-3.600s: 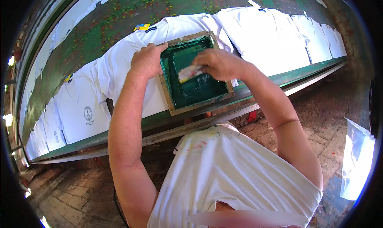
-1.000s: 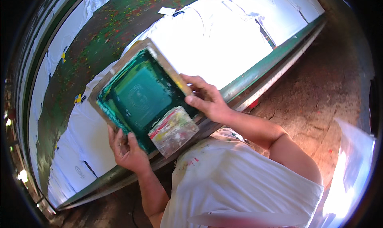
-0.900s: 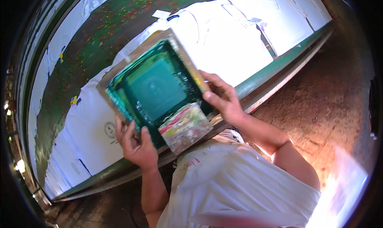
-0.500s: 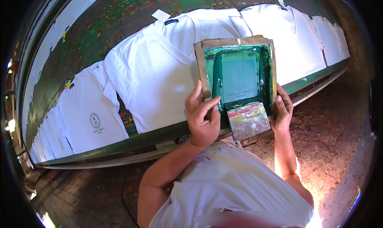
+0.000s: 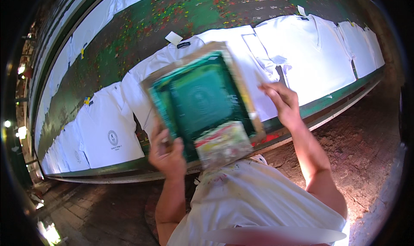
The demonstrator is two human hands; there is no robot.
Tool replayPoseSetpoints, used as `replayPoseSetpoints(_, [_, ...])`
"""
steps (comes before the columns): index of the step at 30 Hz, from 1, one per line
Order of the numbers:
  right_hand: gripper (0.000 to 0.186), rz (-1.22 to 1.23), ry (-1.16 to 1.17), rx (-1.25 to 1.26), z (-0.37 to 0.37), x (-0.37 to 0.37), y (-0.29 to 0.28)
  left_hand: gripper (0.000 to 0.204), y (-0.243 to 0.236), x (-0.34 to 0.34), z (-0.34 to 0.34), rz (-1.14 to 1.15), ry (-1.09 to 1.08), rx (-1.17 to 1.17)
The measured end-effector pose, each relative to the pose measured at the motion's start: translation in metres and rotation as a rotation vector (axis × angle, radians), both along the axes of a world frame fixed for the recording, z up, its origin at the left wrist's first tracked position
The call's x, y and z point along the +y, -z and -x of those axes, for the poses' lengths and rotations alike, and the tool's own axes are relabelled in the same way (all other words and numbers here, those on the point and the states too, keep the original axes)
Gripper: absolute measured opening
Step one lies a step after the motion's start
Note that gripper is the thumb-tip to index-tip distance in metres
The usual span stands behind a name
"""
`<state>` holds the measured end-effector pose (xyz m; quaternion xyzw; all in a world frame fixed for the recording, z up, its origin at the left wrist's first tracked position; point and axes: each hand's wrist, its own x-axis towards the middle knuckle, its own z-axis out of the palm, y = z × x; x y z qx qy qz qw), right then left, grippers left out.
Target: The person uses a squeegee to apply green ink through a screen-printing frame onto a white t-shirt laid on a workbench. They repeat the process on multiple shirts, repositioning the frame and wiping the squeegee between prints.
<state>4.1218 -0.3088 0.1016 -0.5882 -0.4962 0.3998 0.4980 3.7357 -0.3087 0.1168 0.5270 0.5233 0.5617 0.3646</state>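
I hold a wooden printing screen frame [image 5: 202, 97] with green ink on its mesh, lifted and tilted above the long table. My left hand [image 5: 166, 153] grips its lower left edge. At the frame's right side is my right hand [image 5: 280, 101], fingers spread by the rim; the blur hides whether it grips. A paint-smeared squeegee [image 5: 222, 144] rests on the frame's near edge. Under the frame lies a plain white T-shirt [image 5: 241, 43]. Left of it lies a white T-shirt with a round printed emblem [image 5: 110, 132].
A long green table [image 5: 142, 30] speckled with paint carries a row of white T-shirts, more of them to the right [image 5: 315, 52] and far left [image 5: 64, 155]. Its green front rail [image 5: 340, 93] runs along my side. The floor is brown paving [image 5: 366, 160].
The screen frame has gone from a position low over the right-hand shirt to raised, tilted and further left. My left hand has slid to its lower left edge. The picture is motion-blurred.
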Motion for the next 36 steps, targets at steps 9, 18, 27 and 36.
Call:
replayPoseSetpoints(9, [0.029, -0.351, -0.207, -1.103, 0.052, 0.256, 0.009, 0.053, -0.069, -0.024, 0.13, -0.216, -0.548, 0.126])
replayPoseSetpoints(18, [0.013, -0.263, -0.363, -1.149, 0.058, 0.319, 0.029, 0.052, -0.078, -0.065, 0.167, -0.302, -0.698, 0.019])
replayPoseSetpoints(27, [0.037, -0.512, -0.098, -1.189, 0.07, 0.294, 0.05, 0.053, -0.06, -0.064, 0.174, -0.267, -0.709, 0.04])
replayPoseSetpoints(36, [0.089, -0.287, -0.639, -1.127, 0.071, 0.063, 0.043, 0.061, -0.04, -0.028, 0.186, -0.325, -0.478, -0.117])
